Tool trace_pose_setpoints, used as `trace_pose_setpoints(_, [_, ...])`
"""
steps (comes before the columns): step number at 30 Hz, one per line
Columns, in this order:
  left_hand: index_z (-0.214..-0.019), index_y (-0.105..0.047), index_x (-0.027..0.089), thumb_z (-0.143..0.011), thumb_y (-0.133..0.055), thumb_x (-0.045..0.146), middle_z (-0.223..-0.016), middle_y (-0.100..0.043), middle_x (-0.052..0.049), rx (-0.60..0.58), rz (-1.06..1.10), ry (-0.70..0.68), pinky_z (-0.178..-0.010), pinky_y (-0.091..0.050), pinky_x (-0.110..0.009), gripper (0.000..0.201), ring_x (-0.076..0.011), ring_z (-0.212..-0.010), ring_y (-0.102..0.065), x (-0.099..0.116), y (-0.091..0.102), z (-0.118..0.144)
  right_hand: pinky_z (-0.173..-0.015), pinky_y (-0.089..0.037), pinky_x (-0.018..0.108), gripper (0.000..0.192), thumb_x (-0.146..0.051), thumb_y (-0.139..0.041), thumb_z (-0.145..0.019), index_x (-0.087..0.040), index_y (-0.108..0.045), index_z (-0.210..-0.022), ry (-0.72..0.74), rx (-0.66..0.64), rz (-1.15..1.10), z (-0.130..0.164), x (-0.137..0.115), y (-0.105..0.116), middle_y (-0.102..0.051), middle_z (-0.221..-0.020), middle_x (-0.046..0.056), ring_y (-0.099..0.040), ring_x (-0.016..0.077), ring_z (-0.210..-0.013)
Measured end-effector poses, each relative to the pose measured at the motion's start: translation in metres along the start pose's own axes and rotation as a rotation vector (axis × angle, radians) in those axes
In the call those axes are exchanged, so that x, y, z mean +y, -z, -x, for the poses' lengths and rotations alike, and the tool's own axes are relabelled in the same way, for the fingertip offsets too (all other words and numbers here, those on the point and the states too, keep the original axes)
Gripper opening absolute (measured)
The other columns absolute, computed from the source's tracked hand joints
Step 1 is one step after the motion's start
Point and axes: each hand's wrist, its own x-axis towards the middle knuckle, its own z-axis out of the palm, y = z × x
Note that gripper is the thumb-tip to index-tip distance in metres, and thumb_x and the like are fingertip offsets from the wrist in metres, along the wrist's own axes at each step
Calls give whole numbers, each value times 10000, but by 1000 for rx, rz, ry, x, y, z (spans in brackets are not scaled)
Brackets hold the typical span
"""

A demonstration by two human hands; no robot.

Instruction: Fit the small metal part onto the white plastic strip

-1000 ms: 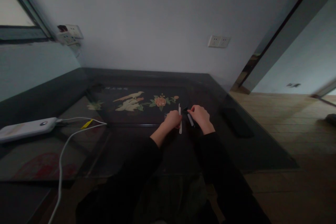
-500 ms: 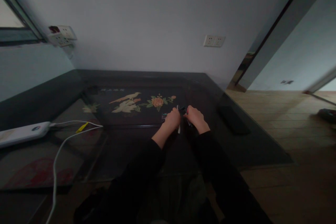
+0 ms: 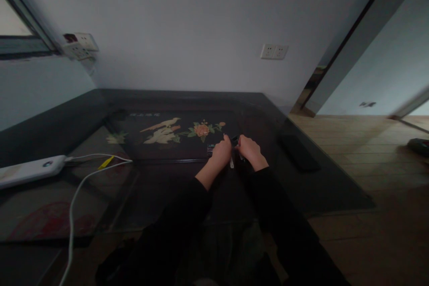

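Two hands point(image 3: 234, 152) at small white strip point(image 3: 231, 162)

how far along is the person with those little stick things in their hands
Midway, as far as shows. Left hand grips a thin white stick; right hand pinches a small dark piece against its top end, both over the dark glass table. Whether the parts are joined is too small and dim to tell. Nothing finished lies nearby.

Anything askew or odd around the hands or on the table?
Nothing damaged or spilled. Left hand and right hand meet over small white and dark strips. Only a white cable trails off the table's near edge from a white box.
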Motion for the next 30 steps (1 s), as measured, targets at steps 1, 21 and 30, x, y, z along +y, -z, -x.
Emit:
trace_pose_setpoints(1, [-1302, -329, 36, -908, -469, 181, -1048, -637, -275, 5, -17, -8, -837, -503, -360, 443, -320, -1038, -651, 0, 0, 0, -788, -472, 348, 238, -302, -576, -857, -179, -552, -1060, 0, 5, -1, 0, 0, 0, -661, -1108, 148, -636, 296, -1039])
trace_pose_setpoints(21, [-1252, -374, 78, -854, -447, 180, -1076, -647, -243, -49, 40, 17, -850, -492, -382, 417, -310, -1050, -645, 1, 4, 5, -790, -471, 360, 224, -281, -550, -867, -176, -544, -1065, -3, 0, -12, 1, 0, 3, -663, -1101, 158, -643, 294, -1028])
trace_pose_setpoints(30, [-1225, -402, 69, -871, -433, 197, -1062, -651, -243, -22, 20, 28, -809, -500, -372, 378, -313, -1007, -659, 6, 4, 8, -787, -467, 353, 226, -261, -567, -859, -181, -542, -1069, 18, -2, 5, 2, 0, 1, -664, -1100, 155, -645, 295, -1024])
